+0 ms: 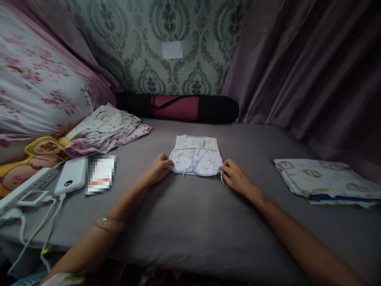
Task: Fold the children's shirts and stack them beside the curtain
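A small white baby shirt with blue edging and a faint print lies flat on the grey sheet, its sleeves folded across the upper part. Thin white ties hang from its near edge. My left hand pinches the near left corner between thumb and fingers. At the near right corner, my right hand grips the cloth in the same way, and a white tie dangles beside its fingertips. Both hands rest low, close to the sheet.
On the right lies a stack of folded printed cloth. Left are a crumpled pile of clothes, a white power bank, a power strip with cables, and a blurred packet. A long black and maroon bag lies along the wall.
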The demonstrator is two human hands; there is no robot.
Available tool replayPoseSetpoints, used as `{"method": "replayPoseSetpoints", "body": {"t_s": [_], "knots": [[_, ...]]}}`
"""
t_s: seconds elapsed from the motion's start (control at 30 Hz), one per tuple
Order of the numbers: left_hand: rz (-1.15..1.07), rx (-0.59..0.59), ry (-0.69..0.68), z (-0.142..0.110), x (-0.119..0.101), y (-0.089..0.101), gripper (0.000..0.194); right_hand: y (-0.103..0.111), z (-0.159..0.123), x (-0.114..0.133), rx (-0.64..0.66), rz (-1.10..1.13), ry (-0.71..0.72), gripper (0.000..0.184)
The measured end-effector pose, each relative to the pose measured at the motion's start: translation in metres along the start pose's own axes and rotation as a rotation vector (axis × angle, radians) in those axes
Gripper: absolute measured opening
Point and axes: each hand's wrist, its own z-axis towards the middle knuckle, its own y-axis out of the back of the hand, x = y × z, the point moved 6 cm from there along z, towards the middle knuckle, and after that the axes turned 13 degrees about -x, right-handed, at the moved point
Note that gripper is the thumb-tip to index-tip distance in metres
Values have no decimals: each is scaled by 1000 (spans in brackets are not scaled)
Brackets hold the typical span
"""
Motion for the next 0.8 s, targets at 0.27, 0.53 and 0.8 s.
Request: {"method": "replayPoseSetpoints", "body": {"t_s": [0.27,0.53,0.8], "knots": [[-213,-156,126,34,6,3,26,2,34,-13,-216,192,-77,25],[-204,-403,272,70,20,-17,23,-18,71,-36,-270,122,-283,27],[-149,-428,310,107,54,-45,21,-42,107,-66,-181,2,-356,28]]}}
